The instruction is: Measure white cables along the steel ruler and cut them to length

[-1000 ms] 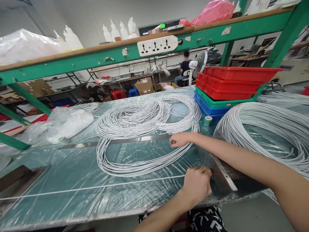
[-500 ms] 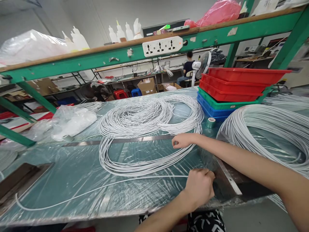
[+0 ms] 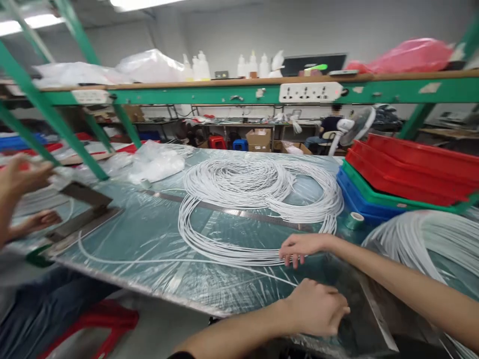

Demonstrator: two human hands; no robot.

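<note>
The white cable [image 3: 149, 261] across the desk [image 3: 130, 229] is apparently being drawn out, seemingly clenched in the left hand [image 3: 318, 305]; the right hand [image 3: 301, 245], grip slack and seemingly empty, is poised at the cable coil [image 3: 232, 255]; steady tension seems needed next.

A plain grey wall [image 3: 228, 37] closes off the far side; a bright white ceiling light [image 3: 142, 4] shines at upper left. A green metal shelf frame with a wooden top [image 3: 179, 94] spans left to right. Beyond it stand a small red plastic stool [image 3: 217, 142] and a small blue plastic stool [image 3: 240, 145].
</note>
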